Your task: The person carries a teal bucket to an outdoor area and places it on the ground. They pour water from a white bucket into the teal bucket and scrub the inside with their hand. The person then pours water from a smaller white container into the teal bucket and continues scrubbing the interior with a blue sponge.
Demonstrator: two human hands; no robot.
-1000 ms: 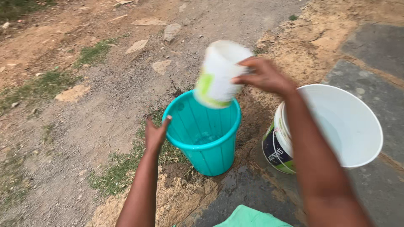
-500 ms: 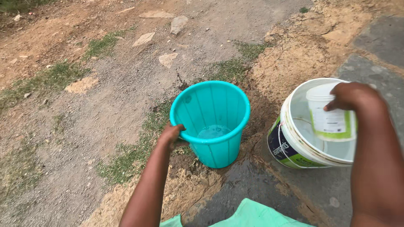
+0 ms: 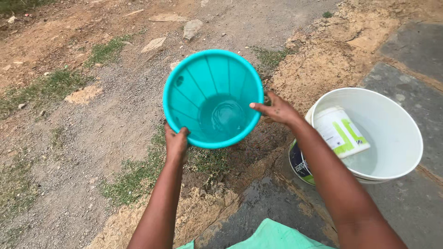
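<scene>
Teal bucket (image 3: 213, 99), gripped at its rim by your left hand (image 3: 176, 144) and right hand (image 3: 276, 109), hangs over gravelly, grass-patched dirt (image 3: 83, 115) beside wet paving (image 3: 415, 50).

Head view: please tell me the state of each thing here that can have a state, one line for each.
teal bucket: lifted, tilted toward the camera, a little water at the bottom.
left hand: grips the bucket's near rim.
right hand: grips the bucket's right rim.
white bucket: upright on the ground, open, some water inside.
white container: lying tilted inside the white bucket.
</scene>
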